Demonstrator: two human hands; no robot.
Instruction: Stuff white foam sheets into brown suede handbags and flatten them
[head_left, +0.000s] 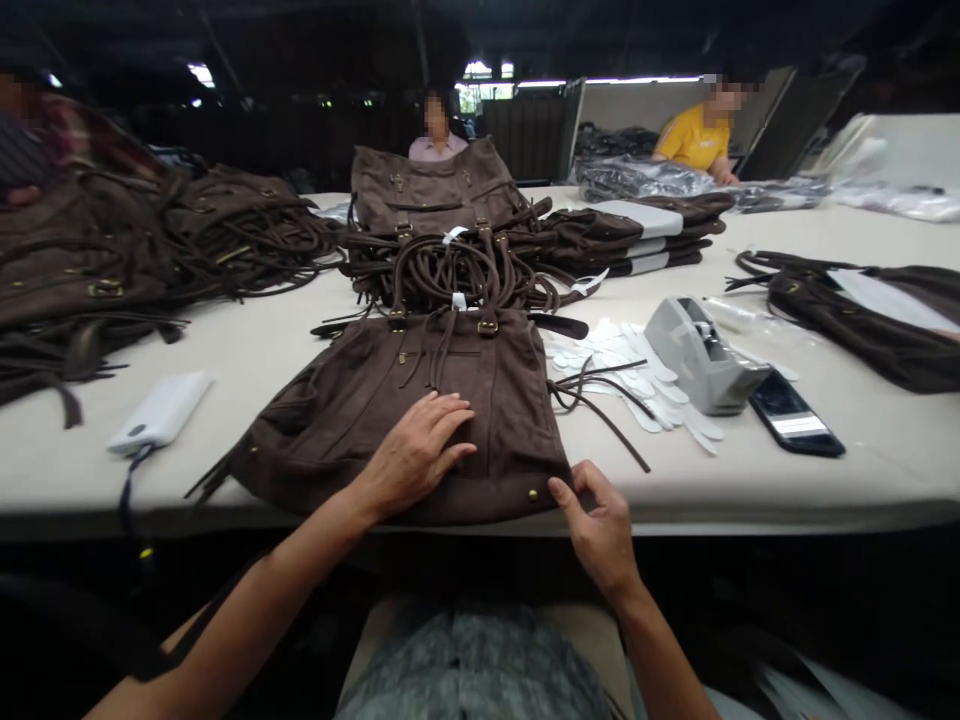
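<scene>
Brown and softly creased, a handbag (506,400) lies in the head camera's view at the middle of the bench's near edge (757,495), its base running along that edge and its handles towards the far side. The left hand (420,447) rests palm down on its front panel, fingers extended and gripping nothing. The right hand (600,520) pinches the bag's lower right corner between thumb and fingers, next to a brass-coloured stud (533,495).

Just beyond the handles rises a stack of similar bags (442,190); another pile (97,250) fills the far left corner. Near the left end of the near edge sits a white device (166,412), its dark strap (129,500) drooping over the edge. To the right of the handbag are white slips (600,355), a grey tape dispenser (701,360) and, by the near edge, a phone (796,412). A person in a yellow shirt (696,138) is past the far edge.
</scene>
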